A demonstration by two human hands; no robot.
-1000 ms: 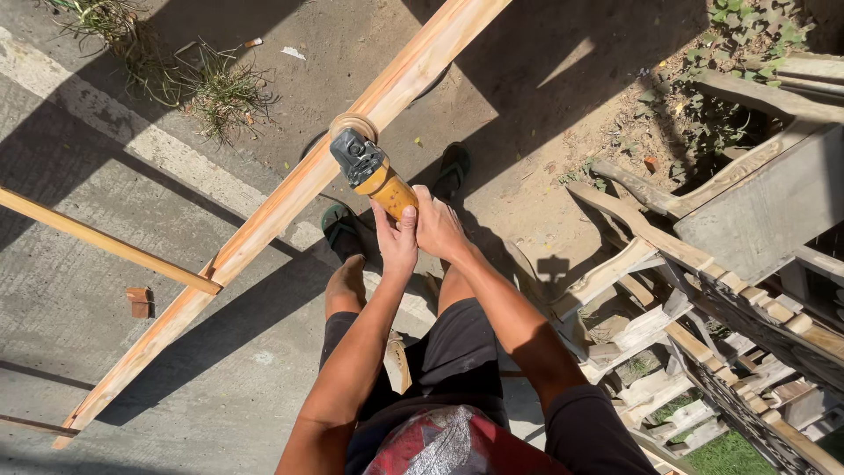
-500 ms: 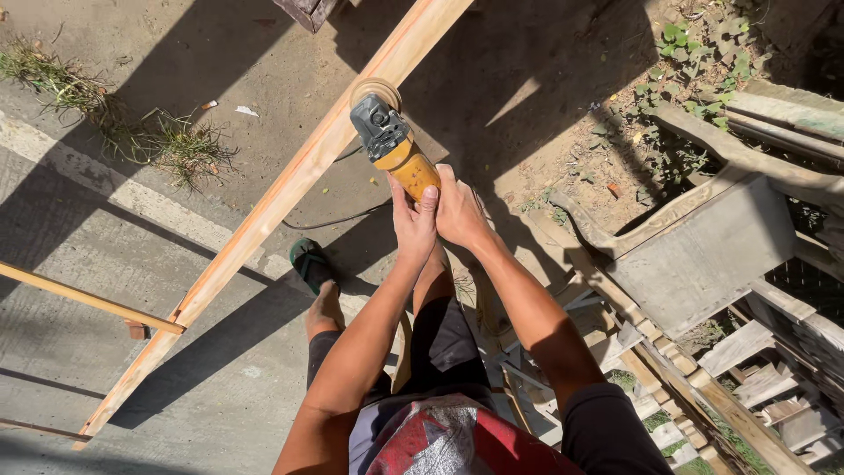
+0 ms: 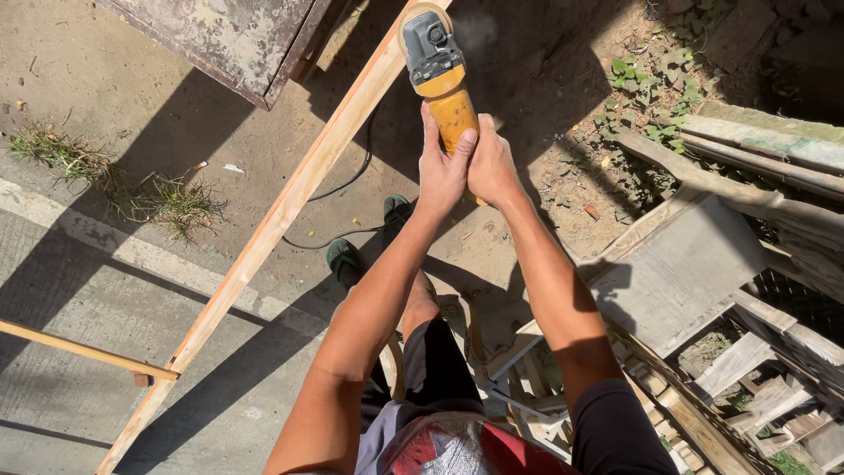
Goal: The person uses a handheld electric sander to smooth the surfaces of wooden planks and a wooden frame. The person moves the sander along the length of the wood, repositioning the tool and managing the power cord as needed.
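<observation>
Both hands grip a yellow angle grinder against a long wooden beam.

The left hand [image 3: 442, 171] and the right hand [image 3: 494, 167] are wrapped side by side around the yellow body of the angle grinder [image 3: 437, 72], fingers closed tight on it. Its grey head and disc rest on the upper end of the wooden beam [image 3: 272, 230], which slants across the concrete ground [image 3: 79, 290]. A black cable [image 3: 338, 189] trails on the dirt under the beam. Stacked scrap timber [image 3: 703, 369] lies to the right, and a rusty metal sheet [image 3: 220, 40] sits at the top.
</observation>
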